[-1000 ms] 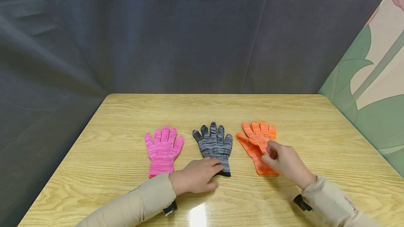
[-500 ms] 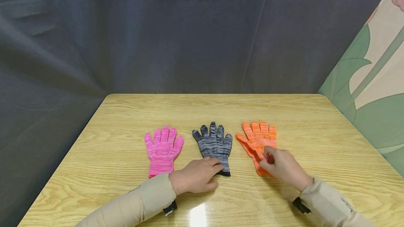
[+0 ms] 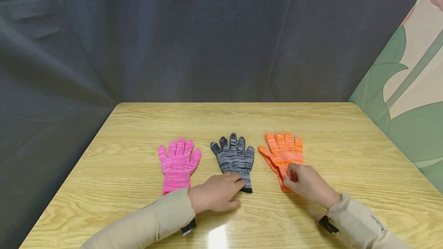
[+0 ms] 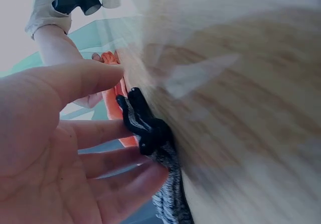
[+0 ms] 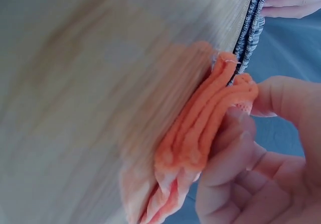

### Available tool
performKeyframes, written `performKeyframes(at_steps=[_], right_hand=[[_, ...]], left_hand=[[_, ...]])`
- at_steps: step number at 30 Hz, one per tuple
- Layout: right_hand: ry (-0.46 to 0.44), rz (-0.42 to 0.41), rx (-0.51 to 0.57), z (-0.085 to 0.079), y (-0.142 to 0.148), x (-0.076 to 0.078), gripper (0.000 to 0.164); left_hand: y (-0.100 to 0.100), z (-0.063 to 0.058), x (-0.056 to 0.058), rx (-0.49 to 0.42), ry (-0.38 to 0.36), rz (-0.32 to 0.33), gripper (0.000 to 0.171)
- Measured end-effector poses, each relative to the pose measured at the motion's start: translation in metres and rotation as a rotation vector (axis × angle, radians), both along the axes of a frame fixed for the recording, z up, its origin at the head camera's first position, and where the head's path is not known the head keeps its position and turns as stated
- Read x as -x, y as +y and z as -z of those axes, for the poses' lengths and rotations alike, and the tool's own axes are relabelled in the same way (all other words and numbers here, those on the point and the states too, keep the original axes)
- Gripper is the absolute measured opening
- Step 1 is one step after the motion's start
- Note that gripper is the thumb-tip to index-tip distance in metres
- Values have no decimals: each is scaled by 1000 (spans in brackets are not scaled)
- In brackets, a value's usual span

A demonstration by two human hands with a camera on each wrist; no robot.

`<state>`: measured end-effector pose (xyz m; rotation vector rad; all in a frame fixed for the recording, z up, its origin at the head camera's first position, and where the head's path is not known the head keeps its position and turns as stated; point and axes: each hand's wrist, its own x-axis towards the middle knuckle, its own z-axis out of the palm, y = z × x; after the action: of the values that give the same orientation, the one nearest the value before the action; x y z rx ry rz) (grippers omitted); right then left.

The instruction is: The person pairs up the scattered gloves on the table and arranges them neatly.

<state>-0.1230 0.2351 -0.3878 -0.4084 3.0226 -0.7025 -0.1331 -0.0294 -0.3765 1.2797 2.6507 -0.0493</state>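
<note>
Three knitted gloves lie in a row, fingers pointing away: pink (image 3: 178,166), black-and-grey (image 3: 235,160) and orange (image 3: 284,152). My left hand (image 3: 219,191) rests on the cuff of the grey one. In the left wrist view its fingers are fairly straight against the black cuff edge (image 4: 153,136). My right hand (image 3: 308,183) pinches the orange glove's cuff between thumb and curled fingers. Seen from the right wrist, that cuff (image 5: 193,118) shows stacked layers, the upper one at my fingertips. My right hand hides part of the orange cuff in the head view.
The gloves lie on a wood-grain table (image 3: 138,126). A dark cloth (image 3: 207,37) hangs behind it and along the left side. On the right stands a panel with a leaf and flower pattern (image 3: 408,87). A black strap (image 3: 327,224) shows under the right sleeve.
My right hand has moved slightly down and left with the orange cuff. The glove's upper layer, lifted and folded earlier, now lies flatter. The left hand has stayed almost still on the grey glove.
</note>
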Motion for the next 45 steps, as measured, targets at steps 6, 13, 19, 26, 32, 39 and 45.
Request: performKeyframes(at_steps=[6,13,19,26,32,39,45], right_hand=[[-2,-17,-7,1,-1,1,19],[-35,-22,-5,1,-2,2,22],[-52,-28,-14,3,-3,2,23],[-119,-42,-17,-9,3,2,16],[-85,-9,-76,-27,23,14,11],[-28,59,-102,-33,51,52,12],[-75,93,-111,-27,62,81,25]], left_hand=[[6,-6,-3,13,26,-9,49],[25,-10,-8,-36,127,1,37],[49,-12,-13,-38,181,107,35],[69,-11,-15,-12,167,159,46],[84,-6,-13,-20,114,181,55],[100,3,-9,21,34,189,65],[106,9,-8,86,27,175,62]])
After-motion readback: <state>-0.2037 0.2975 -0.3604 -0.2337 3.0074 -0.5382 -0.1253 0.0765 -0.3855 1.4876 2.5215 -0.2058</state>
